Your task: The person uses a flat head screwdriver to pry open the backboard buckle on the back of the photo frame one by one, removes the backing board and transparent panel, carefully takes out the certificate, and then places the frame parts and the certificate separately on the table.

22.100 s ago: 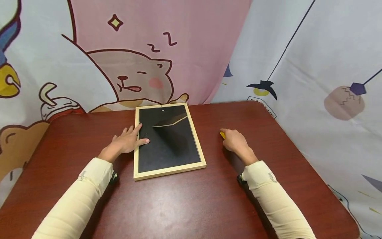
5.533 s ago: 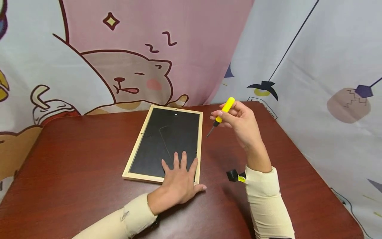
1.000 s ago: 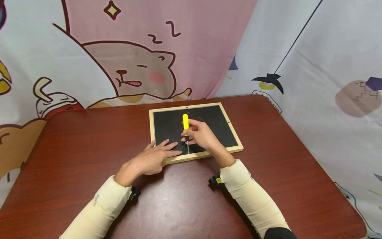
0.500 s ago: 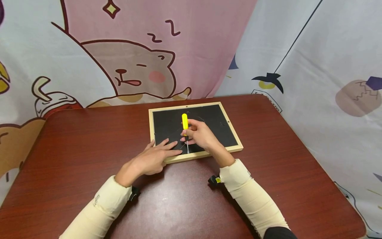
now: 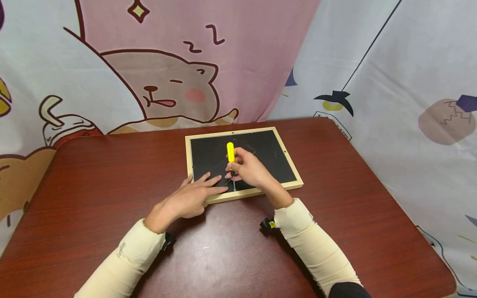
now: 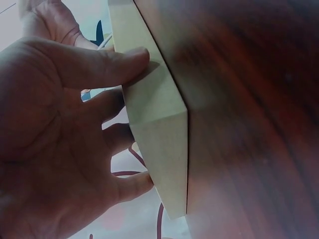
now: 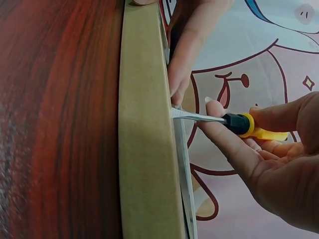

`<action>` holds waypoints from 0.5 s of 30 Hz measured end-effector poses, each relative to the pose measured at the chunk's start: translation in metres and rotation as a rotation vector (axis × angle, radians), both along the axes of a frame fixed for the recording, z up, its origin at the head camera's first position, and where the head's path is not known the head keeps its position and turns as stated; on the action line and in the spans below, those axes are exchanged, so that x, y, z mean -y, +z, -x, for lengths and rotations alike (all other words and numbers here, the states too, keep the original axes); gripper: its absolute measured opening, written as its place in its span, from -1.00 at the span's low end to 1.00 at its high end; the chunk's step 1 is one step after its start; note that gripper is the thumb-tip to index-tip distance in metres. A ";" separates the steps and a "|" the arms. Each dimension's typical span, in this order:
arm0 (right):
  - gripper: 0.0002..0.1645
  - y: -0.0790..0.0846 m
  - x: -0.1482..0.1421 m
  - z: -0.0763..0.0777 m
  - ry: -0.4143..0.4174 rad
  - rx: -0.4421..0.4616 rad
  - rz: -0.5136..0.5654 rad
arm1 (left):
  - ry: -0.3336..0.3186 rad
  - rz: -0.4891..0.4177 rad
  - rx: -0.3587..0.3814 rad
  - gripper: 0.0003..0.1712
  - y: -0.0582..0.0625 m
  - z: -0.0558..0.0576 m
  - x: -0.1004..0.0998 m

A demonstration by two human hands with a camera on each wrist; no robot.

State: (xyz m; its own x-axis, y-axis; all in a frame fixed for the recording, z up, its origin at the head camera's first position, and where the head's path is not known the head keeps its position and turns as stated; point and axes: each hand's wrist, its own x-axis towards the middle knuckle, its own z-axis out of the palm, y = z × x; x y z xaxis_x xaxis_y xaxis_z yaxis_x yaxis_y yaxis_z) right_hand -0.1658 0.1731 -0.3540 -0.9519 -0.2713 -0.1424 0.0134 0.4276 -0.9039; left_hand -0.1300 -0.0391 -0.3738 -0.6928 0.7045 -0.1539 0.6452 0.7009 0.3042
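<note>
The right hand [image 5: 254, 169] pinches the screwdriver [image 5: 230, 152], its tip at the near inner edge of the frame [image 5: 269, 154] on the bench [image 5: 119, 169]. Light, controlled pressure seems best, with the left hand [image 5: 188, 199], fingers spread over a corner, bracing firmly.

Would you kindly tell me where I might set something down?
The table is bare left of the frame, right of it, and in front, between the left sleeve and right sleeve. It's crowded at the frame's near edge, where the left hand, right hand and screwdriver sit close together.
</note>
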 end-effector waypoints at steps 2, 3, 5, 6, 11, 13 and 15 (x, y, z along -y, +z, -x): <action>-0.54 0.001 -0.001 0.001 0.003 0.000 0.005 | 0.002 0.003 -0.001 -0.12 0.000 0.000 -0.001; -0.55 0.001 -0.001 0.001 0.004 0.001 0.010 | 0.003 0.004 0.000 -0.11 0.000 0.000 -0.001; -0.58 0.001 -0.003 0.001 0.004 0.003 0.022 | 0.003 0.008 0.001 -0.09 0.000 0.000 -0.001; -0.58 0.001 -0.003 0.001 0.004 0.005 0.028 | 0.002 0.010 0.001 -0.09 0.000 0.000 -0.002; -0.58 0.000 -0.004 0.002 0.006 0.015 0.056 | -0.002 0.010 0.002 -0.08 -0.002 -0.001 -0.002; -0.58 0.000 -0.004 0.002 0.005 0.017 0.064 | -0.003 0.008 0.002 -0.09 -0.002 -0.001 -0.002; -0.58 -0.001 -0.005 0.003 0.002 0.018 0.070 | -0.004 0.006 0.000 -0.09 -0.002 -0.001 -0.001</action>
